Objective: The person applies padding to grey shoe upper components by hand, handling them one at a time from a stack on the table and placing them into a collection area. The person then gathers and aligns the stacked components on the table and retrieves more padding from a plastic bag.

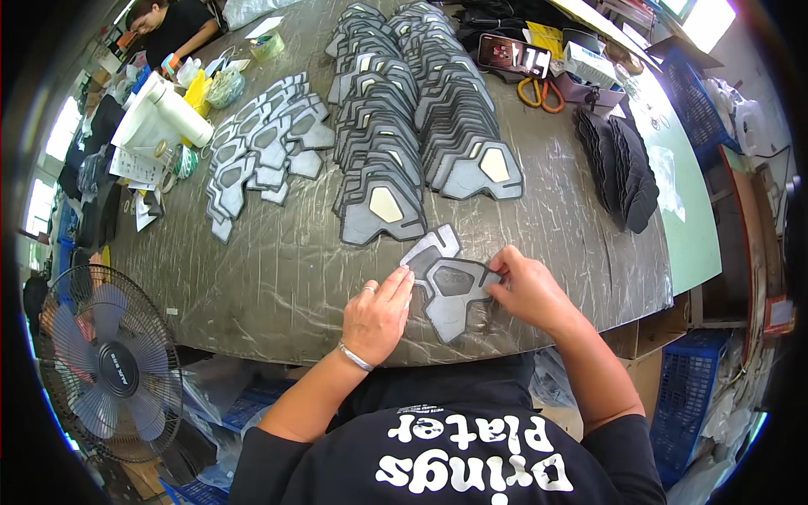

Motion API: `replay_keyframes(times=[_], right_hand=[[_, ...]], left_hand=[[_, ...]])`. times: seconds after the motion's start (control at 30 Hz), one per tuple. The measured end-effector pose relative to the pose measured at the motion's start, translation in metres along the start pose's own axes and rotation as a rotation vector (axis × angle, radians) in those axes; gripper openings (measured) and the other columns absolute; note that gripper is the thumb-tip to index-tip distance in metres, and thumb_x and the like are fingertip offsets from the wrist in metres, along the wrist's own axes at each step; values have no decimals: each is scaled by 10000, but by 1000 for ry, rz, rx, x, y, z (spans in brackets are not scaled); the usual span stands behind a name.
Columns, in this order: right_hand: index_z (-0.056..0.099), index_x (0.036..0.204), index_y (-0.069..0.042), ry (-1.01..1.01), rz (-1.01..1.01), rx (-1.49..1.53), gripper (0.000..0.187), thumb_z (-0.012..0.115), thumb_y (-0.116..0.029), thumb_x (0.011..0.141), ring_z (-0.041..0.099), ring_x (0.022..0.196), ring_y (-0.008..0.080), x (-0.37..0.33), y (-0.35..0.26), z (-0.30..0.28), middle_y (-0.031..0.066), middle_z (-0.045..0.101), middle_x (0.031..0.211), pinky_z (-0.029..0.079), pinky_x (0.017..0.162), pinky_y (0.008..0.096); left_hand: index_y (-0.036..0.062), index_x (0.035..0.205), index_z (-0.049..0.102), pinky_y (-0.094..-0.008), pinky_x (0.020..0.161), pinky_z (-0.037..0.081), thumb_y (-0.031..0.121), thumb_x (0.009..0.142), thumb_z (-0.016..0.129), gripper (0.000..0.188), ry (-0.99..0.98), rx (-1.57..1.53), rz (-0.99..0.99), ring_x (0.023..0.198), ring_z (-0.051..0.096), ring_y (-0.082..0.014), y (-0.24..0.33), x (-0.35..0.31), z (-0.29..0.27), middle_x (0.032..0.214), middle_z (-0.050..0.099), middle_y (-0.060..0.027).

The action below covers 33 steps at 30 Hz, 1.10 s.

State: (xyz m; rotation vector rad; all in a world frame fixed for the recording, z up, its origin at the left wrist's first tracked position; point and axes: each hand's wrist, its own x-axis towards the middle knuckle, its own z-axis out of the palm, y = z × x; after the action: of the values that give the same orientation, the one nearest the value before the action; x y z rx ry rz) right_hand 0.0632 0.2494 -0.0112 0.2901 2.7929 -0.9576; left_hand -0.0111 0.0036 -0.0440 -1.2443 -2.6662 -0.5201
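Observation:
Near the table's front edge lies a grey cut piece with a black border and a dark panel in its middle. A second grey piece sits partly under it, on the far left side. The fingers of my left hand are stretched out, their tips touching the left edge of the pieces. My right hand pinches the upper right arm of the front piece between thumb and fingers. Just beyond stand two long overlapping rows of similar pieces with cream centres, a left row and a right row.
More grey pieces lie overlapped at the left. Black pads, orange-handled scissors and a phone are at the right. A white bottle stands far left, a fan near left. A co-worker sits opposite.

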Motion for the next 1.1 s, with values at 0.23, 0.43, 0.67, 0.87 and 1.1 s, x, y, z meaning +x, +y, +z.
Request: replay_keyframes(times=[0.23,0.43,0.67,0.87,1.1], right_hand=[[595,978,43,-25,138,883,94,571,7,894,599,730,78,-20,44,-8,39,649,840,501,685,226],[555,1189,61,-27,285,798,352,626,-98,884,574,698,76,-15,16,7,26,616,792,514,618,236],[533,1233,26,-10,126,735,410,648,-35,845,471,630,37,-30,11,21,-11,570,742,414,551,213],[537,1233,16,-23,188,794,394,601,26,844,503,707,31,-70,22,-4,-1,614,801,422,620,201],[609,1146,3,68,30,138,306,615,-58,846,634,918,242,-18,66,-61,115,659,1033,488,784,316]], left_hand=[[92,1133,650,-307,591,516,105,767,627,366,-56,25,84,721,575,-206,2,5,-3,1217,623,-17],[105,1125,658,-303,612,510,152,788,680,342,11,5,47,671,551,-216,7,3,6,1205,637,-26],[93,1119,663,-300,617,510,255,785,706,374,34,82,-103,731,567,-218,25,3,13,1186,635,11],[86,1109,665,-308,623,511,247,792,697,357,6,112,-90,728,573,-225,28,3,11,1205,626,-5],[84,1206,584,-334,653,514,173,777,709,456,4,-5,-81,755,600,-260,21,10,4,1204,624,-51]])
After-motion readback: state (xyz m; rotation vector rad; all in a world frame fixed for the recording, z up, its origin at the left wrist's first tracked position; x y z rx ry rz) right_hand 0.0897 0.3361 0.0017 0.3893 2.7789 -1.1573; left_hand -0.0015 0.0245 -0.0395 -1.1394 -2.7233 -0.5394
